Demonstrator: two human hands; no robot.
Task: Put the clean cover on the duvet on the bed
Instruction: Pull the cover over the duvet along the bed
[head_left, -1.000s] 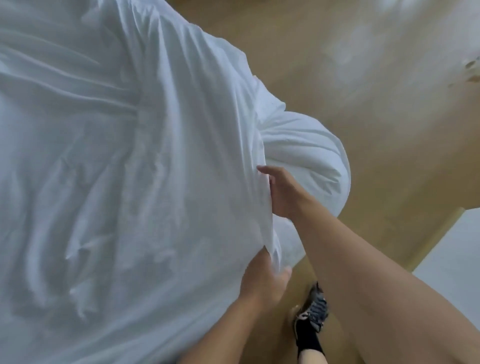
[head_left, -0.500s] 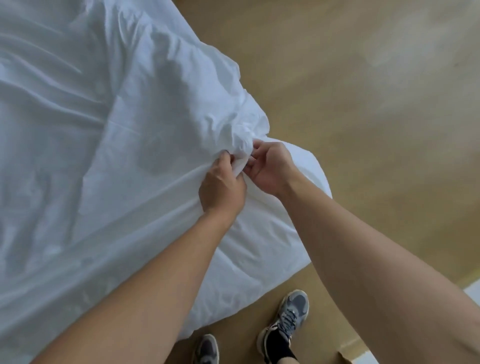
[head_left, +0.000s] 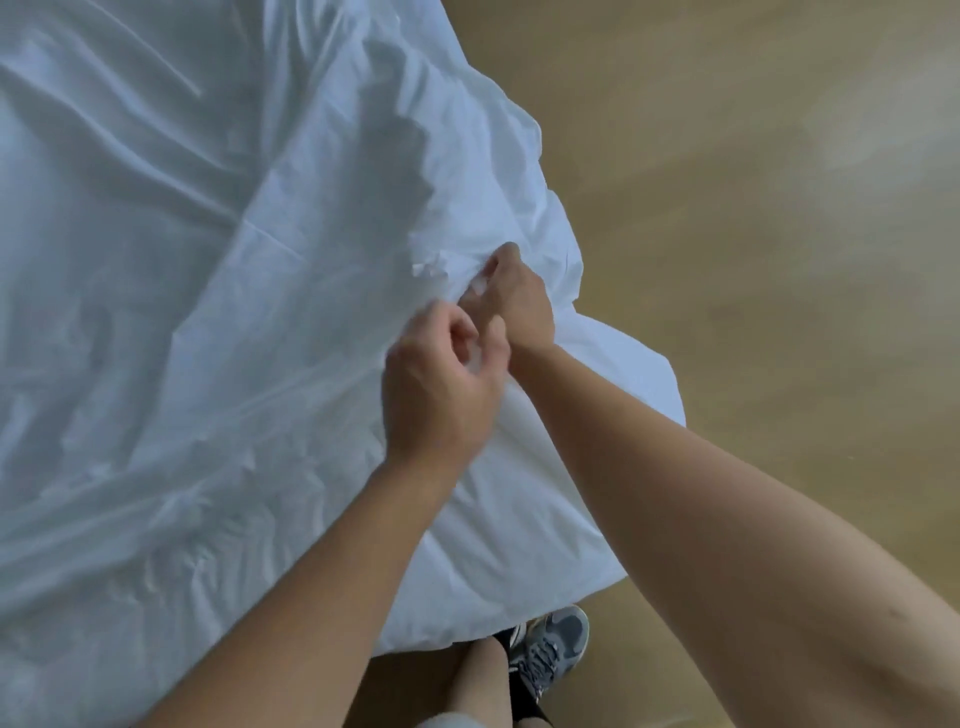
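White cover (head_left: 218, 322) crumpled, wrinkled, draped over duvet (head_left: 613, 374); duvet corner bulges past cover edge

There is only one camera, up on the person's head. It faces forward and steeply down. It is very close to the left hand (head_left: 436, 387) and the right hand (head_left: 517, 304). It sees the cover (head_left: 208, 322) on the left, the floor (head_left: 753, 249) on the right and a shoe (head_left: 553, 649) at the bottom.

A tan wooden floor (head_left: 753, 260) fills the right side, with a grey sneaker (head_left: 553, 644) standing on it at the bottom edge. The crumpled white cover (head_left: 182, 312) spreads across the left (whatever bears it is hidden), its corner overhanging the floor
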